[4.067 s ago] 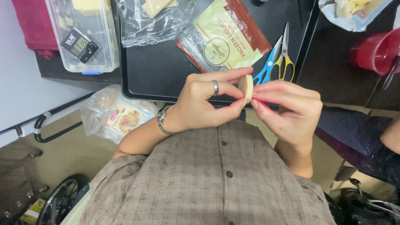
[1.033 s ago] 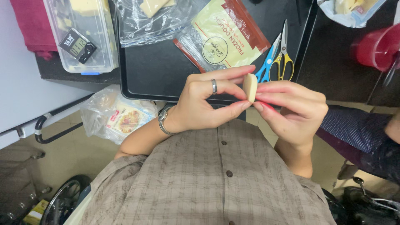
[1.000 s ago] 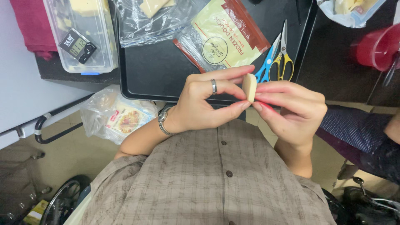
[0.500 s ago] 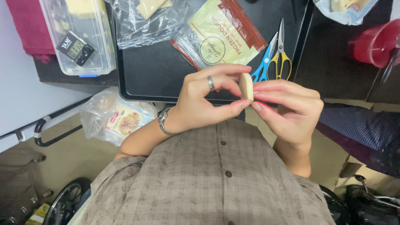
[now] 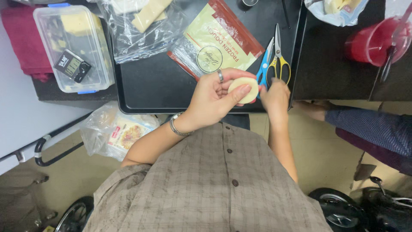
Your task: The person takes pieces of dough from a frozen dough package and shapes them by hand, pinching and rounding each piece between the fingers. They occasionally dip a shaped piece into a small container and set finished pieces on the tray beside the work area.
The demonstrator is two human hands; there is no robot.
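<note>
Holding a pale dough disc (image 5: 243, 90) in the left hand (image 5: 214, 98) (right hand (image 5: 275, 95) beside scissors (image 5: 274, 62)).

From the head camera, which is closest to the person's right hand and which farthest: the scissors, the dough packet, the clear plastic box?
From the right hand:
1. Scissors, just above it on the black tray, at its fingertips.
2. Dough packet, up and to the left, mid-tray.
3. Clear plastic box, far left, off the tray.
</note>
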